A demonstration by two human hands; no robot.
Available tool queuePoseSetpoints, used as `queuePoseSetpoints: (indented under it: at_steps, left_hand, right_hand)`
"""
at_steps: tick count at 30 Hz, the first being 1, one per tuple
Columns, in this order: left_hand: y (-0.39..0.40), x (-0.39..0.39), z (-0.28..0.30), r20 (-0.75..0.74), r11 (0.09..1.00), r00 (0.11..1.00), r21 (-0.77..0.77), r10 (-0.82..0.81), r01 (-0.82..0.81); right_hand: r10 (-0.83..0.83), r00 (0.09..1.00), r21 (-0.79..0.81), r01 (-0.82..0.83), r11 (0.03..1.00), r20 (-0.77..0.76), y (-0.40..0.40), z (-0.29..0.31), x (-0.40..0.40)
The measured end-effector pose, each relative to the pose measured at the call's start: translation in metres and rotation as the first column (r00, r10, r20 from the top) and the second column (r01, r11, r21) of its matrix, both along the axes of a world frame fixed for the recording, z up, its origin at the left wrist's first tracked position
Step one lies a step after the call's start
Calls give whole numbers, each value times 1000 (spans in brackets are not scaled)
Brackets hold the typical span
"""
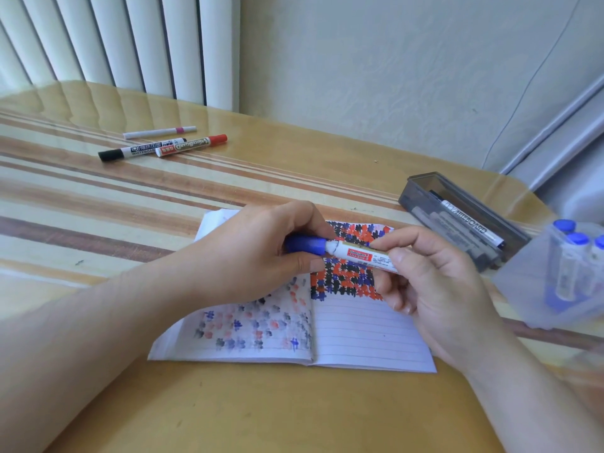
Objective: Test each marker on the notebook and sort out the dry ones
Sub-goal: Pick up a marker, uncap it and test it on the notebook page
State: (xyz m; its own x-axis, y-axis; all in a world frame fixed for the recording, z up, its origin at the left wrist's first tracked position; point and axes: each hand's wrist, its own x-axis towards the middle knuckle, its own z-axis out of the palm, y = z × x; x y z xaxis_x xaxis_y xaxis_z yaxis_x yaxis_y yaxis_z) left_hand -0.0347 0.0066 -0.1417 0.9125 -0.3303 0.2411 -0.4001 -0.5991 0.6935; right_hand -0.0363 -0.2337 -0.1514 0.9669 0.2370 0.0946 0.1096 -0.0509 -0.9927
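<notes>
A blue whiteboard marker (356, 254) lies level in the air over the open lined notebook (359, 331). My left hand (248, 253) grips its blue cap (307, 245). My right hand (428, 279) pinches its white barrel. The cap sits against the barrel. The notebook's pages carry many red, blue and black test marks. Three markers lie together at the far left of the table: a thin pink one (160, 132), a black one (140, 151) and a red one (192, 145).
A dark clear box (425, 188) holding several whiteboard markers stands to the right of the notebook. A clear container (529, 289) with blue-capped markers (568, 266) stands at the right edge. The striped wooden table (294, 413) meets a wall and a radiator at the back.
</notes>
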Motion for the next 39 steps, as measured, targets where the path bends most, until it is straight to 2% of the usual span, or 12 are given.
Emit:
queuePoseSetpoints:
  at_steps: [6, 11, 17, 20, 24, 26, 28, 32, 34, 39]
  left_hand:
    - [-4, -1, -2, 25, 1000, 1000, 19, 6, -7]
    - [-4, -1, -5, 53, 999, 998, 44, 19, -21]
    - [-2, 2, -9, 128, 997, 991, 54, 42, -50]
    - [0, 2, -10, 119, 998, 992, 46, 41, -47]
    - [-2, 3, -10, 53, 1000, 999, 21, -11, 10]
    - [-3, 2, -11, 35, 999, 999, 36, -39, 37]
    - [-2, 3, -11, 10, 997, 997, 36, -72, 72]
    - [-2, 0, -11, 54, 979, 980, 74, -193, 189]
    - [-7, -4, -9, 61, 974, 974, 78, -217, 212]
    - [-15, 5, -6, 76, 981, 979, 28, -191, 190]
  right_hand:
    - [-78, 997, 6, 78, 997, 23, -2, 2, 1]
    - [6, 1000, -13, -6, 1000, 1, 2, 0, 0]
    - [29, 993, 74, -20, 997, -117, 4, 1, 1]
    - [21, 988, 129, -1, 992, -154, 3, 0, 2]
    - [81, 992, 80, -73, 994, -100, 0, -4, 3]
    - [75, 996, 30, -73, 997, -50, -2, -5, 3]
    - [69, 996, -71, -65, 995, 63, -4, -4, 2]
    - [194, 945, -317, -104, 943, 265, -3, -7, -5]
    - [220, 896, -420, -41, 906, 387, 4, -11, -11]
    - [167, 727, -429, 191, 883, 666, 19, -17, -17]
